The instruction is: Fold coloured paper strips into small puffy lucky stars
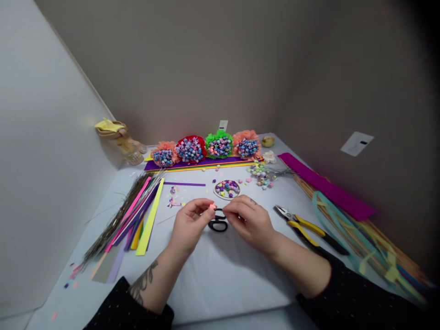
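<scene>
Between thumb and fingertips, my left hand (193, 223) pinches a small pink folded-paper star (212, 206). My right hand (251, 223) is closed in a pinch just to the right of it; what sits in those fingertips, if anything, is too small to make out. Black-handled scissors (218, 226) lie on the table between and behind the hands, their upper part partly hidden. Just beyond them is a round dish (227, 189) of purple, pink and yellow paper stars. A thin wire (167, 219) lies left of my left hand.
Wire bundles (115, 224) and paper strips (150, 220) lie left. Yellow-handled pliers (305, 224), a magenta sheet (326, 185) and ribbons (333, 220) lie right. At the back stand several star-filled flower bouquets (190, 149), near wired stars (259, 171) and a jar (134, 156).
</scene>
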`<action>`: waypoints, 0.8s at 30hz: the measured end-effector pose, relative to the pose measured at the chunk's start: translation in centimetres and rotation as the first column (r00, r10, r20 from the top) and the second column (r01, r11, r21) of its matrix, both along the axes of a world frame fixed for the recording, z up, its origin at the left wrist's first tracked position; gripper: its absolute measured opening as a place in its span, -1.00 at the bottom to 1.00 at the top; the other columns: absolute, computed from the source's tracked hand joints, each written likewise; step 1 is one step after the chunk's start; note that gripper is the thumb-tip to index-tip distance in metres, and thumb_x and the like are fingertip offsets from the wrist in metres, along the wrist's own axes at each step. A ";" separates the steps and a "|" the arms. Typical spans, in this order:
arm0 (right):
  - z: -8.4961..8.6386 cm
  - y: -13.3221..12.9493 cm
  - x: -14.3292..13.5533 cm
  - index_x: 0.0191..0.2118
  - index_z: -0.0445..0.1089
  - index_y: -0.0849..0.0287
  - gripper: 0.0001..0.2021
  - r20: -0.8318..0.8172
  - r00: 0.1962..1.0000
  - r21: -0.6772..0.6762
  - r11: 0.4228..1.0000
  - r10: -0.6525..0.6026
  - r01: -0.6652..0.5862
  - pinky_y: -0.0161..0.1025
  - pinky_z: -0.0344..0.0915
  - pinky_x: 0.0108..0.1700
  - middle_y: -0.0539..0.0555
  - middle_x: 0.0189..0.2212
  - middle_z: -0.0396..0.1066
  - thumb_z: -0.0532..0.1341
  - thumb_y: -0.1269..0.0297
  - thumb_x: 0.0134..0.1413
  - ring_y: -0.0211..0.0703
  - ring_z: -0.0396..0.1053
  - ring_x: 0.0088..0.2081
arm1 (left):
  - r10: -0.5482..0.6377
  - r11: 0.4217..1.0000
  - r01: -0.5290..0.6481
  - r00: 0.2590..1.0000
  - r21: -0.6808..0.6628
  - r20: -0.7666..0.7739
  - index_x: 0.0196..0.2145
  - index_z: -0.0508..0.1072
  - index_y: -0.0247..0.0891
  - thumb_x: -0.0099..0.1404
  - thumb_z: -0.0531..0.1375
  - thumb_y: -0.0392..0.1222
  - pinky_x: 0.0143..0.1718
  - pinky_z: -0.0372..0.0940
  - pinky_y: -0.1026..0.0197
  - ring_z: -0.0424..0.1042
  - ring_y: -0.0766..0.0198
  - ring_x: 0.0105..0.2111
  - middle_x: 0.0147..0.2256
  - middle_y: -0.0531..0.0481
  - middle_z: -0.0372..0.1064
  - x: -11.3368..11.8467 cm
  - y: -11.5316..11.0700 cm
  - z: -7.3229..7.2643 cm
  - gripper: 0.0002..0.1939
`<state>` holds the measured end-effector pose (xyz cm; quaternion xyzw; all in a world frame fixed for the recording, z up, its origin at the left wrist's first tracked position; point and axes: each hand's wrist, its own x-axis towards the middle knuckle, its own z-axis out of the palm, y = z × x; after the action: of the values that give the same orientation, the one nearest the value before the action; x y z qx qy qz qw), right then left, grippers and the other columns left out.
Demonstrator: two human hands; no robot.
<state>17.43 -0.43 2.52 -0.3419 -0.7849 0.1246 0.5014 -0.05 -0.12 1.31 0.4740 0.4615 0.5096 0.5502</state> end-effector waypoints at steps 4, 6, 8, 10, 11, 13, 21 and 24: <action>-0.2 -0.2 0.0 -0.30 0.34 0.14 -0.88 0.035 0.998 0.018 0.999 -0.050 0.049 -0.32 0.33 -0.32 0.04 -0.46 0.35 0.11 0.49 0.15 -0.25 0.35 -0.39 | -0.009 0.999 0.010 0.999 -0.031 0.046 -0.28 0.50 -0.27 0.06 0.36 -0.16 -0.33 0.38 0.34 0.44 0.38 -0.42 -0.38 0.01 0.49 0.1 0.0 0.0 -0.75; -0.4 -0.2 0.0 -0.29 0.34 0.14 -0.88 0.049 0.997 0.011 0.998 -0.067 0.066 -0.31 0.33 -0.31 0.05 -0.45 0.36 0.12 0.49 0.15 -0.24 0.35 -0.38 | -0.011 0.999 0.014 0.999 -0.049 0.051 -0.29 0.50 -0.27 0.05 0.36 -0.16 -0.34 0.38 0.34 0.44 0.38 -0.43 -0.38 0.00 0.50 0.1 0.0 0.2 -0.74; -0.5 -0.1 0.1 -0.28 0.35 0.14 -0.87 0.059 0.995 0.002 0.997 -0.075 0.075 -0.31 0.33 -0.30 0.05 -0.44 0.36 0.11 0.49 0.16 -0.24 0.36 -0.37 | -0.017 0.998 0.019 0.999 -0.057 0.043 -0.30 0.50 -0.28 0.04 0.37 -0.16 -0.35 0.38 0.34 0.44 0.37 -0.44 -0.40 0.00 0.50 0.2 -0.1 0.3 -0.74; -0.6 -0.1 0.2 -0.29 0.35 0.14 -0.87 0.066 0.995 -0.005 0.997 -0.078 0.078 -0.31 0.32 -0.31 0.05 -0.44 0.36 0.10 0.48 0.17 -0.24 0.36 -0.36 | -0.021 0.998 0.022 0.999 -0.054 0.026 -0.31 0.50 -0.29 0.04 0.37 -0.15 -0.35 0.39 0.33 0.45 0.36 -0.43 -0.41 0.00 0.50 0.2 -0.1 0.4 -0.75; -0.6 -0.1 0.2 -0.29 0.35 0.13 -0.87 0.068 0.995 -0.008 0.997 -0.078 0.079 -0.31 0.32 -0.31 0.05 -0.44 0.36 0.10 0.47 0.17 -0.24 0.36 -0.37 | -0.018 0.998 0.019 1.000 -0.052 0.016 -0.32 0.50 -0.29 0.04 0.37 -0.15 -0.35 0.39 0.33 0.45 0.36 -0.43 -0.41 0.00 0.50 0.2 -0.1 0.5 -0.75; -0.6 -0.1 0.2 -0.29 0.35 0.13 -0.87 0.069 0.994 -0.012 0.997 -0.079 0.080 -0.31 0.32 -0.31 0.05 -0.44 0.36 0.09 0.46 0.17 -0.24 0.36 -0.37 | -0.009 0.999 0.008 1.000 -0.051 -0.004 -0.32 0.50 -0.30 0.03 0.37 -0.15 -0.35 0.39 0.31 0.45 0.35 -0.43 -0.41 -0.01 0.50 0.2 -0.1 0.5 -0.74; -0.8 -0.1 0.1 -0.30 0.36 0.13 -0.87 0.080 0.993 -0.022 0.996 -0.083 0.085 -0.31 0.32 -0.32 0.05 -0.44 0.36 0.09 0.45 0.17 -0.23 0.36 -0.38 | -0.003 0.999 0.002 1.000 -0.044 -0.025 -0.33 0.51 -0.29 0.03 0.37 -0.12 -0.36 0.39 0.30 0.44 0.35 -0.45 -0.41 -0.01 0.50 0.1 -0.1 0.4 -0.74; -0.9 0.0 0.1 -0.30 0.36 0.13 -0.87 0.080 0.993 -0.027 0.996 -0.086 0.089 -0.30 0.32 -0.32 0.05 -0.44 0.37 0.09 0.45 0.17 -0.23 0.36 -0.37 | -0.001 1.000 -0.001 0.998 -0.026 -0.058 -0.33 0.51 -0.30 0.04 0.36 -0.13 -0.35 0.39 0.29 0.45 0.33 -0.43 -0.40 -0.02 0.50 0.1 -0.1 0.3 -0.75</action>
<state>17.57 -0.47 1.65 -0.3883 -0.7864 0.1010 0.4697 0.03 -0.19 1.58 0.4814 0.4839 0.4894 0.5428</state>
